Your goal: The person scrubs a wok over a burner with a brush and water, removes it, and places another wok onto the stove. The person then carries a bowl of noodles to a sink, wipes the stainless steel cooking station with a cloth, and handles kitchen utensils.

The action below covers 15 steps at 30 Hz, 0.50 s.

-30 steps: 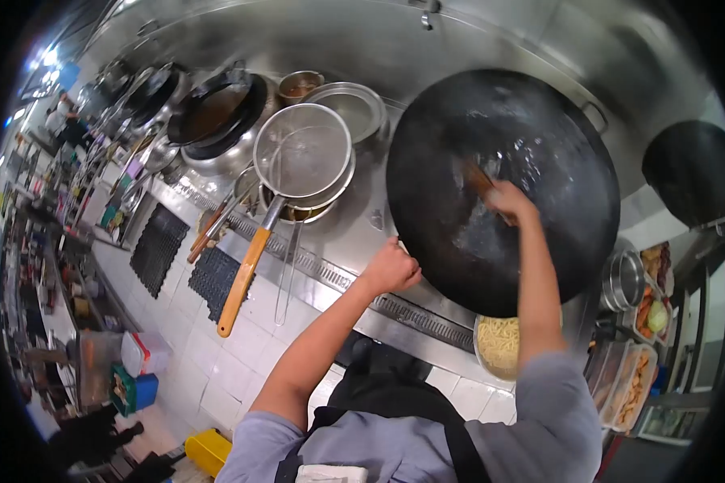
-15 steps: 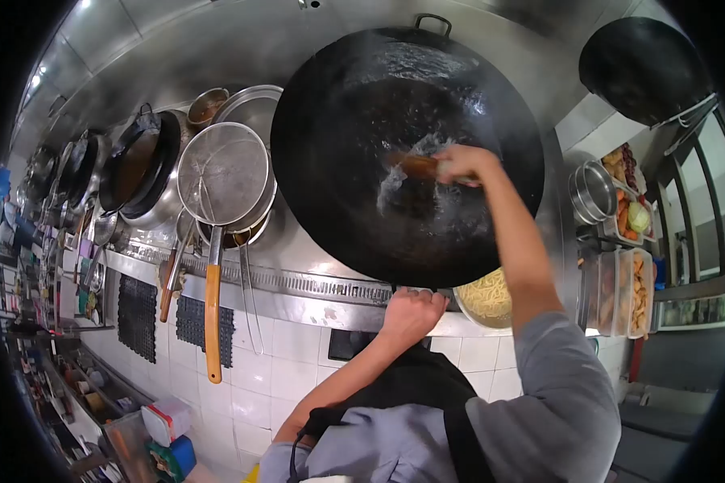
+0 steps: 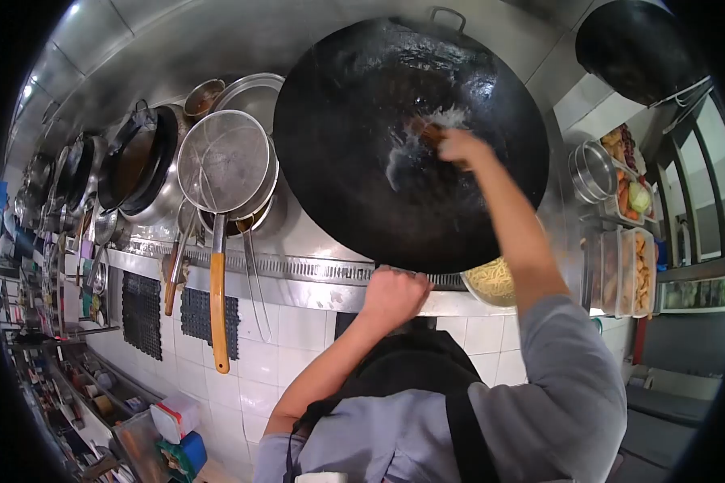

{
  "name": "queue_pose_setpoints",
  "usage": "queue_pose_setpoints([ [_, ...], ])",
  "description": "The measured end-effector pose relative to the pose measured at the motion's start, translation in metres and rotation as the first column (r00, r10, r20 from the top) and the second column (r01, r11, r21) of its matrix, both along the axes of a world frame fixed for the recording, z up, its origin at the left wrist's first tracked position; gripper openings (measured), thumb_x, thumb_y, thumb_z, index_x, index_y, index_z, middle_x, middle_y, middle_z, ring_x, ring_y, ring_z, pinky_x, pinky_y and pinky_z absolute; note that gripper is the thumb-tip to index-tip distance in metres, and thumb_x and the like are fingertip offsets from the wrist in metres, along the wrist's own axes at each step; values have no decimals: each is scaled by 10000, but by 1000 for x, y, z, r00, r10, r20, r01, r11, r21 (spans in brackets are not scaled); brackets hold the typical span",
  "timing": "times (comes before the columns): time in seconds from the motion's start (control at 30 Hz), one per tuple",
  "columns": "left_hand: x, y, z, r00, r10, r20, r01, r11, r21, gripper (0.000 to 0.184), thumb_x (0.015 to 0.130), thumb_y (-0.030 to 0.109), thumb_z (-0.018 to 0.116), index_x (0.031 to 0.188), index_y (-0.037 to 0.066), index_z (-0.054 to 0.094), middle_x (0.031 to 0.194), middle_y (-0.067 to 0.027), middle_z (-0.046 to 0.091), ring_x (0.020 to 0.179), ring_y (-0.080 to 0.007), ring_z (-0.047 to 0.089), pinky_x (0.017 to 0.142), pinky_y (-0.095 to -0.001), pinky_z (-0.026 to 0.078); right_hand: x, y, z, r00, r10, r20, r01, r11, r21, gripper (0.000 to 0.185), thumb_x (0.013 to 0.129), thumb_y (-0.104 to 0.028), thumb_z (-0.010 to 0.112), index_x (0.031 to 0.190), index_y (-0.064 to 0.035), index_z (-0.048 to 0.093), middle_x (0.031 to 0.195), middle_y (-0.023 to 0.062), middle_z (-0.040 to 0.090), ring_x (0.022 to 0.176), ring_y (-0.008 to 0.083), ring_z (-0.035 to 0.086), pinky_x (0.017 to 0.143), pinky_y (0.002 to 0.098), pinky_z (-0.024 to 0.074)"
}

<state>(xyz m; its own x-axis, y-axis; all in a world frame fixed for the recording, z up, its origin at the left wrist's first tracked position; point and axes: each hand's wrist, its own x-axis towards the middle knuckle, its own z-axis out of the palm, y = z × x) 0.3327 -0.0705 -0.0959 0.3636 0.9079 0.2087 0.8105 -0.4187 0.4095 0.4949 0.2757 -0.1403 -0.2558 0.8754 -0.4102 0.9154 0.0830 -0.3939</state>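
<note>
A large black wok (image 3: 338,161) fills the upper middle of the view, with water swirling near its centre. My right hand (image 3: 464,149) reaches over it and grips a brown wooden brush (image 3: 429,133), whose far end is blurred against the wet surface. My left hand (image 3: 396,298) is closed in a fist at the wok's near edge, by the counter's slotted rim; what its fingers hold, if anything, is hidden. Just right of the wok's near edge, partly behind my right arm, sits a bowl of noodles (image 3: 493,282).
A mesh strainer (image 3: 223,161) with a wooden handle rests on a pot at the left. Further left stand more woks (image 3: 137,165). Steel bowls (image 3: 592,171) and food containers (image 3: 632,274) are on the right, below a hanging black wok (image 3: 636,52).
The view has turned, shifting the wok leftward and up. My right hand has moved the brush about inside the wok. My left fist now sits at the wok's near edge instead of its left side.
</note>
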Motion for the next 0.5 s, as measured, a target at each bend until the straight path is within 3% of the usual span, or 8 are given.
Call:
queue_pose_setpoints([
  [0.07,-1,1,-4,1000,23,-3,-23,1000,5,250,826,267,645,663,78,619,589,-99,629,566,-264,637,612,-388,487,-62,-55,25,996,-77,-50,76,997,-4,628,723,-149,609,1340,-92,505,1032,190,669,887,298,680,703,452,567],
  [0.13,-2,2,-3,999,33,-26,-33,999,1,248,823,264,648,661,78,617,595,-97,632,570,-260,638,622,-388,487,-72,-102,50,998,61,-2,-61,991,-119,690,722,-159,618,1387,-73,453,1140,203,633,934,317,672,682,429,580],
  [0.17,-2,1,-7,999,36,-18,-36,999,23,248,820,262,648,656,80,611,605,-98,636,590,-255,646,630,-385,485,-52,-119,10,965,262,28,-263,954,141,710,716,-167,629,1395,-70,444,1155,206,627,918,316,679,628,402,581],
  [0.23,-5,-1,-8,999,35,-13,-35,999,24,249,821,262,646,653,81,608,608,-98,637,597,-254,647,639,-385,486,5,-143,-11,874,461,155,-486,838,249,737,708,-182,652,1407,-86,439,1176,199,624,952,300,675,585,390,586],
  [0.3,-9,2,-9,1000,21,1,-21,999,37,246,823,259,634,645,91,610,602,-95,639,587,-248,650,627,-380,485,19,-142,81,886,405,224,-391,914,-108,743,705,-204,668,1410,-130,447,1157,179,638,984,266,667,613,418,587],
  [0.33,-11,5,-7,1000,8,9,-8,999,48,244,825,256,623,638,100,615,594,-92,639,574,-242,653,610,-375,484,12,-117,120,910,318,266,-227,919,-321,744,704,-218,672,1412,-155,452,1132,169,648,967,247,670,631,432,586],
  [0.47,-10,9,-9,1000,-18,-15,19,997,69,236,824,248,611,636,105,621,592,-87,643,557,-237,653,591,-372,484,-33,-20,22,983,-136,-121,138,990,6,698,719,-188,651,1385,-129,450,902,111,677,585,251,639,468,349,553],
  [0.5,-7,9,-8,1000,-10,-21,12,998,68,235,825,247,610,638,104,621,593,-86,643,556,-234,652,589,-369,484,-65,-31,26,989,-114,-93,113,994,-13,698,726,-189,638,1391,-118,435,939,126,678,676,265,660,529,377,567],
])
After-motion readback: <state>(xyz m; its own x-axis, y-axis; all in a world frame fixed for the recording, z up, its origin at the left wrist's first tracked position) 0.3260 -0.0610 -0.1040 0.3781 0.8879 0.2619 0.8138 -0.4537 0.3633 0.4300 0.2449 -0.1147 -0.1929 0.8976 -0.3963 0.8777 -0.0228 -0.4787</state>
